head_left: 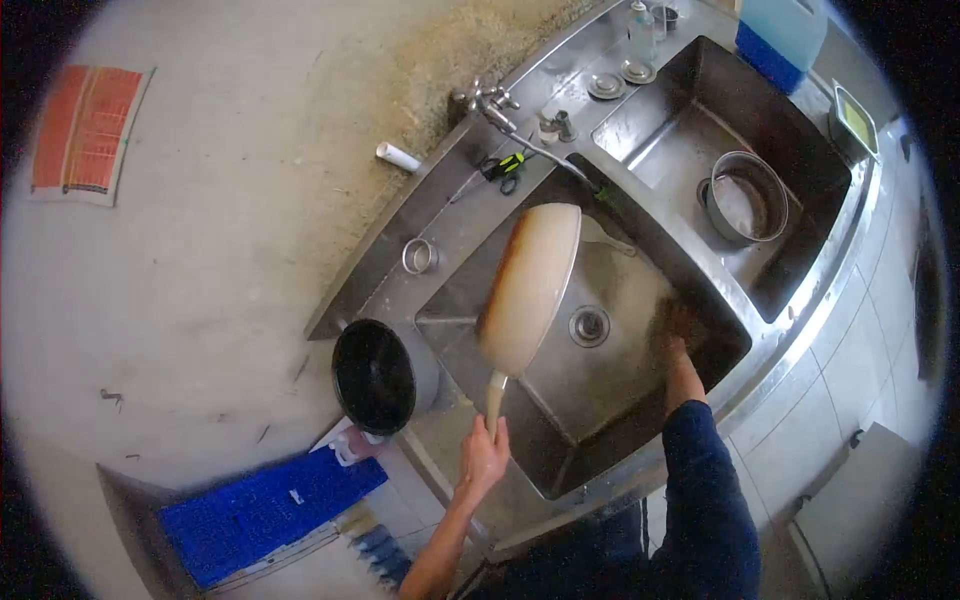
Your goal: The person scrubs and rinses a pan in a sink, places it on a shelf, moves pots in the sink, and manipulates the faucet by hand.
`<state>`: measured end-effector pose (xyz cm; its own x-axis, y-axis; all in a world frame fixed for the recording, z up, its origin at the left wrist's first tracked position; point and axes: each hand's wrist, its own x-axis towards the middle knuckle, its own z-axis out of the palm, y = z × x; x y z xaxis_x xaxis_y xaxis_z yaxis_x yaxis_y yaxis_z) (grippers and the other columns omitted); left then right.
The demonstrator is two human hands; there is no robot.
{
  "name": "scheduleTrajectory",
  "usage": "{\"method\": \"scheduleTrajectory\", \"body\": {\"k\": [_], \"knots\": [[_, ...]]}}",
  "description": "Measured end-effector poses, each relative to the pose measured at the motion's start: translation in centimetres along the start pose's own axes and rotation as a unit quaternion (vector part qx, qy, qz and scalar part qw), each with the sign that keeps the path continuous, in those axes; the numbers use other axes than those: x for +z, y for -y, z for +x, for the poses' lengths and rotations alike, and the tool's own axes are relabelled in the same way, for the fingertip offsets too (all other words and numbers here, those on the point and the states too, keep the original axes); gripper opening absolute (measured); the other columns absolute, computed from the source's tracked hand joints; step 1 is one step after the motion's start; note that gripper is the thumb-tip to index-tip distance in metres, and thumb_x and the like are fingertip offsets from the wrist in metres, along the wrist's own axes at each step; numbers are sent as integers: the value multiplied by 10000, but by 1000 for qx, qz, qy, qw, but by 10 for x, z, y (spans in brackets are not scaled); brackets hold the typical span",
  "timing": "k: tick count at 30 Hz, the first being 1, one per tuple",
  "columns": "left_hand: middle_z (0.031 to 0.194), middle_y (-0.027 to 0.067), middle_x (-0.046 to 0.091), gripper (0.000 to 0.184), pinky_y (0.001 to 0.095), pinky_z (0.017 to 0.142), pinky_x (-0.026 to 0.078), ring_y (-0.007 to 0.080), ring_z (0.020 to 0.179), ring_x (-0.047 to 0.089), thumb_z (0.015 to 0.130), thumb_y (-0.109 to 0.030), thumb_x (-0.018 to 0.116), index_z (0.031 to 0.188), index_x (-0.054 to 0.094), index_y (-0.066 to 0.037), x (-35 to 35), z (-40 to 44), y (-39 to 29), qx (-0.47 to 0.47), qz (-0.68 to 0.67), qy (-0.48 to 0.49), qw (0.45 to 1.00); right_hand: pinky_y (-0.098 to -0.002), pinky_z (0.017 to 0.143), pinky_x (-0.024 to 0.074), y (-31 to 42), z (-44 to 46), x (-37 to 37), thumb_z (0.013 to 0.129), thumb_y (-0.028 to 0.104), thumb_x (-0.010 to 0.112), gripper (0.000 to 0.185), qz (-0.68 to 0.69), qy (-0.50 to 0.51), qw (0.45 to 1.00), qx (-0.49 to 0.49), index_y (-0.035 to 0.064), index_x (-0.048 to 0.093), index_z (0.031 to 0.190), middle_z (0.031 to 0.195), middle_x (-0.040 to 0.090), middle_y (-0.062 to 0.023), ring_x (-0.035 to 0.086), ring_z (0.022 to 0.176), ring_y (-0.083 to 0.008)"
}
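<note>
My left hand (484,456) is wrapped round the handle of a cream frying pan (530,290), holding it tilted on its side over the near sink basin (640,285). Brown scorch marks run along the pan's outer base. A pale handle-like piece (608,238) shows beyond the pan; I cannot tell what it belongs to. Down at the right side of the same basin is my right hand (679,325), dark in shadow, its fingers not clear. The basin's round drain (589,326) lies between the pan and that hand.
A dark pot (375,378) stands left of the basin. The second basin holds a metal pot (745,197). Along the back ledge are the faucet (490,103), black-and-green scissors (503,167), a small metal cup (419,257) and a bottle (641,35). A blue jug (780,45) stands at far right.
</note>
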<state>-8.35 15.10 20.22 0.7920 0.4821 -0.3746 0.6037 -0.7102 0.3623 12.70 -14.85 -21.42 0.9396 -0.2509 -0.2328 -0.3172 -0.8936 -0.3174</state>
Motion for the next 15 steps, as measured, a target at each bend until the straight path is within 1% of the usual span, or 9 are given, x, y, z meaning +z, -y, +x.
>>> {"method": "scheduleTrajectory", "body": {"k": [3, 5, 7, 9, 11, 12, 13, 14, 15], "knots": [[682, 269, 591, 357, 520, 569, 450, 471, 660, 593, 931, -320, 488, 926, 501, 37, 4, 3, 15, -27, 1, -2, 1000, -448, 1056, 316, 31, 13, -9, 941, 369, 419, 505, -133, 129, 958, -219, 69, 431, 1347, 1352, 457, -191, 395, 1270, -370], [705, 267, 596, 352, 514, 587, 448, 465, 688, 596, 930, -318, 494, 934, 502, 33, 6, 12, 20, -26, -19, 4, 999, -441, 1063, 306, 79, 7, -19, 936, 384, 434, 525, -81, 121, 945, -291, 58, 431, 1348, 1363, 451, -187, 383, 1282, -373], [723, 263, 597, 344, 501, 590, 451, 457, 692, 599, 926, -316, 508, 943, 504, 27, 5, 19, 17, -11, -16, 9, 1000, -433, 1059, 311, 155, -4, -98, 917, 423, 476, 568, 284, 203, 929, -118, 48, 431, 1341, 1344, 464, -204, 403, 1269, -352], [742, 258, 597, 337, 488, 593, 453, 449, 696, 601, 922, -314, 522, 952, 506, 21, 2, 21, 14, -1, -8, 17, 1000, -427, 1058, 312, 189, 22, -108, 898, 427, 511, 589, 389, 203, 897, -64, 51, 427, 1344, 1333, 471, -211, 404, 1268, -348], [716, 167, 584, 339, 425, 563, 451, 336, 601, 590, 929, -335, 531, 963, 508, 1, -1, 25, 9, -2, -123, 67, 990, -422, 1056, 314, 222, 11, -134, 880, 432, 546, 613, 488, 201, 849, -8, 54, 424, 1347, 1322, 477, -218, 406, 1267, -343], [716, 167, 584, 339, 425, 563, 451, 336, 601, 590, 929, -335, 531, 963, 508, 1, -1, 28, 12, -2, -119, 70, 990, -424, 1057, 313, 246, -7, -171, 869, 416, 569, 601, 557, 154, 811, -89, 57, 443, 1334, 1319, 480, -208, 407, 1268, -342], [691, 103, 547, 320, 378, 526, 433, 253, 559, 544, 941, -335, 518, 958, 505, -15, 0, 33, 15, -15, -185, 118, 976, -426, 1057, 311, 262, -18, -190, 859, 401, 591, 589, 617, 101, 761, -171, 61, 462, 1322, 1317, 483, -199, 408, 1268, -341], [666, 40, 510, 302, 331, 490, 415, 169, 516, 498, 954, -334, 505, 953, 503, -32, 1, 33, 19, -35, -252, 166, 953, -433, 1060, 306, 263, -32, -185, 853, 375, 604, 565, 542, 89, 780, -300, 72, 475, 1312, 1331, 474, -179, 403, 1271, -342], [666, 40, 510, 302, 331, 490, 415, 169, 516, 498, 954, -334, 505, 953, 503, -32, -4, 31, 13, -42, -255, 168, 951, -440, 1064, 301, 261, -47, -183, 847, 349, 616, 543, 454, 78, 779, -426, 83, 488, 1303, 1344, 465, -159, 398, 1274, -344]]}}
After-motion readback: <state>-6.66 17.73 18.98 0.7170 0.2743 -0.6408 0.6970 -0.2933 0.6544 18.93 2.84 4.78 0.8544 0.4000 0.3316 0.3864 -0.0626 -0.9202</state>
